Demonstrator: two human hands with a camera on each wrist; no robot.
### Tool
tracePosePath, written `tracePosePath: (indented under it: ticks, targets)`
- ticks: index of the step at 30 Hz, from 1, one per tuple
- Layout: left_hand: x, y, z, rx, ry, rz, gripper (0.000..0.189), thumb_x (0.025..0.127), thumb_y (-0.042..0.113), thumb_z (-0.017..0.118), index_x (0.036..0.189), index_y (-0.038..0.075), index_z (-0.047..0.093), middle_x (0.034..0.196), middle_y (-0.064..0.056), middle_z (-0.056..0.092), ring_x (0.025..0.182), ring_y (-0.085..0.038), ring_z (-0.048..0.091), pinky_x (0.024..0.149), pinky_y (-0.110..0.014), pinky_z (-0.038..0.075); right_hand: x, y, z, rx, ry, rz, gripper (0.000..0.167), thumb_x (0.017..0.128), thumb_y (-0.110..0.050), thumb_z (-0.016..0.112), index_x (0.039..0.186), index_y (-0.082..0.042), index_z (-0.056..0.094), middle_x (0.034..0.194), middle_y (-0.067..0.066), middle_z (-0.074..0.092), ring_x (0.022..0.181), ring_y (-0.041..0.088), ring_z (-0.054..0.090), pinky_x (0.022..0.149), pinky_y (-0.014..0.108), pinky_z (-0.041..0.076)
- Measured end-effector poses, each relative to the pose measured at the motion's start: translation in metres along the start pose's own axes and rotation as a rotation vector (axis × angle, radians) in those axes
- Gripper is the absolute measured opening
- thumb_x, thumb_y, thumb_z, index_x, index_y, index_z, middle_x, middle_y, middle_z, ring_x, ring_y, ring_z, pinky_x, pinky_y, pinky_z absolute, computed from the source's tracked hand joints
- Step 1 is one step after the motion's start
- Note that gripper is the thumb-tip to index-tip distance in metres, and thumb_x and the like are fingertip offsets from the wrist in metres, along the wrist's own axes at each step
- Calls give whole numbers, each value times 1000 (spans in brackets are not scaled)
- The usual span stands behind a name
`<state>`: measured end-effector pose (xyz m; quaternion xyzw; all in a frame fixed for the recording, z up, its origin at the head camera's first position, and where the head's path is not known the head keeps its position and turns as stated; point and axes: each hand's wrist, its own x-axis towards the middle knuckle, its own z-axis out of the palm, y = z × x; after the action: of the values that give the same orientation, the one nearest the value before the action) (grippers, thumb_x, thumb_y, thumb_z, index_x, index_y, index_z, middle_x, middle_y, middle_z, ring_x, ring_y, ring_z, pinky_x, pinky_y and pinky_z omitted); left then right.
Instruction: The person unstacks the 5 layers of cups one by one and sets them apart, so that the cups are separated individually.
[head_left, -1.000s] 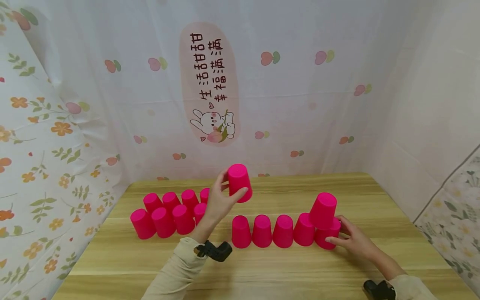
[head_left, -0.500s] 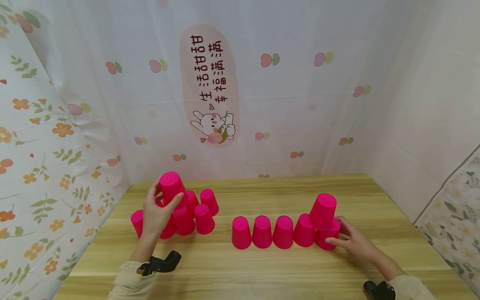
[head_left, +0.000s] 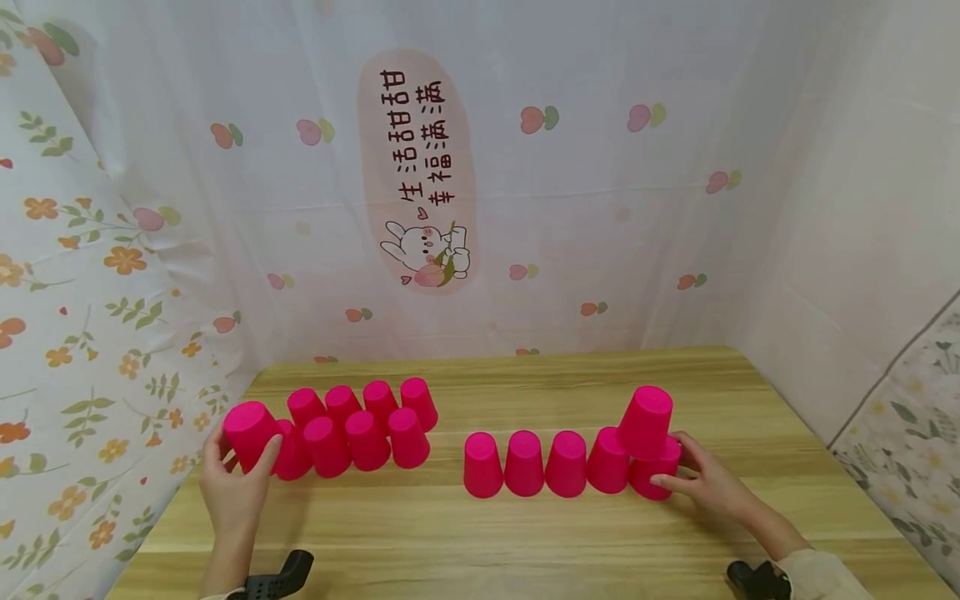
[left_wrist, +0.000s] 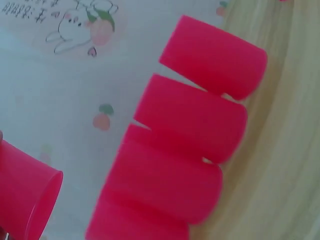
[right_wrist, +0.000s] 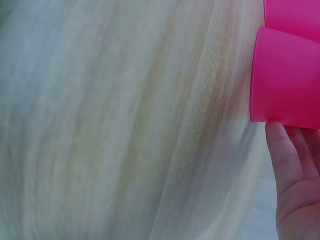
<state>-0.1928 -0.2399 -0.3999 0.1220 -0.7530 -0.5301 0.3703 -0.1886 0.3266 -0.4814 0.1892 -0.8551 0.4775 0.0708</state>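
Observation:
At the far left in the head view, my left hand (head_left: pixel 234 492) grips an upside-down pink plastic cup (head_left: pixel 250 433), thumb on its near right side. This cup overlaps the left end of a double row of upside-down pink cups (head_left: pixel 327 446). In the left wrist view the held cup (left_wrist: pixel 22 187) is tilted, its open mouth showing. On the right, my right hand (head_left: pixel 712 479) holds the end cup (head_left: pixel 652 477) of a single row (head_left: pixel 524 463), thumb in front and fingers behind. One cup (head_left: pixel 647 421) rests on top, above the last two cups of that row.
Wood-grain tabletop (head_left: pixel 420 542) lies under everything, with a gap of bare wood between the two cup groups. Behind hangs a white curtain (head_left: pixel 600 217) with printed fruits and a rabbit; a flowered cloth (head_left: pixel 120 333) borders the left side.
My left hand has carried its cup leftward from mid-table, passing over the double row, and lowered it at that row's left end. My right hand stays at the same cup.

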Motion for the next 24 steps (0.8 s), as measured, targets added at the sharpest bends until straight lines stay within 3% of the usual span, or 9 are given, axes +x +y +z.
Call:
tracePosePath:
  ticks: [4,6,10,13,17,19,24]
  targets:
    - [-4,-17,-8,22,56,-70,62,75,11,68,128,-1,40,98,21,40,88,5,37,75,-17,31,0,0,0,-8,3,5,47,73,-10,71,112,-3,45,100,-9,54,90,-3,53,68,20,49]
    - [-5,-25,-12,47,66,-121,63,75,13,68,129,0,39,101,15,42,88,3,38,74,-17,31,0,0,0,-13,3,9,47,73,-10,71,112,-4,45,101,-7,54,90,-3,53,68,21,50]
    - [-6,-42,-17,133,-22,-255,69,78,21,65,133,-1,30,119,-13,44,102,-16,41,83,-24,36,0,0,0,-13,3,18,47,74,-11,71,112,-4,45,101,-3,55,90,-3,54,68,26,51]
    - [-7,-51,-20,175,-130,-341,73,80,22,62,135,-4,21,129,-28,32,114,-37,33,94,-41,35,0,1,-1,-8,2,22,47,74,-12,71,112,-4,45,102,-1,55,90,-3,53,68,30,52]
    - [-8,-64,-21,148,-227,-427,79,79,16,63,135,-7,12,132,-33,23,118,-46,26,95,-54,28,1,1,-1,-1,-3,22,47,74,-12,71,112,-5,45,102,-1,55,91,-3,53,68,31,52]
    - [-9,-68,-20,162,-256,-452,80,79,18,63,135,-7,11,131,-32,23,117,-45,26,93,-50,33,1,1,-2,1,-8,15,47,74,-11,70,113,-4,44,103,-1,54,91,-3,53,68,31,52]
    - [-12,-72,-20,155,-299,-450,78,79,12,62,132,-11,10,129,-34,23,115,-47,27,93,-51,33,0,1,-2,-11,-7,8,47,74,-11,70,113,-3,44,102,-4,54,91,-3,53,68,27,51]
